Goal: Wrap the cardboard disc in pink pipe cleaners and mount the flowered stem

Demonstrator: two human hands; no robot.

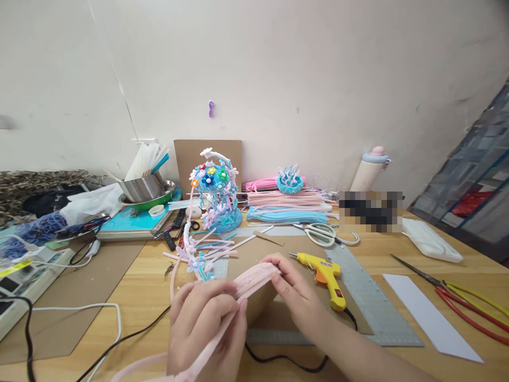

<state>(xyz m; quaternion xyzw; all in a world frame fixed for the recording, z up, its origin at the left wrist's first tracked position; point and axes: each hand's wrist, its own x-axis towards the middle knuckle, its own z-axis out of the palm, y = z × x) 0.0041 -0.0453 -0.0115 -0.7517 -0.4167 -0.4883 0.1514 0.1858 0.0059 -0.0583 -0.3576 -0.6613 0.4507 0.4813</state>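
Observation:
A pale pink fuzzy strip (254, 281) runs between my two hands above the front of the table. My left hand (207, 323) is closed round its near part, and a tail of it hangs toward the bottom edge. At the far end, my right hand (294, 292) pinches the strip between thumb and fingers. Under the strip is a brown cardboard piece (260, 305), partly hidden by my hands. A yellow glue gun (328, 276) lies just right of my right hand. Beyond my left hand stand flower-covered pipe-cleaner decorations (212, 180).
Blue pipe cleaners (288, 215) and pink ones (286, 199) are stacked at the back. Scissors (320, 234), red-handled shears (453, 297) and a white card strip (431, 315) lie right. A power strip (35, 284) and cables are left; a bottle (368, 172) stands back right.

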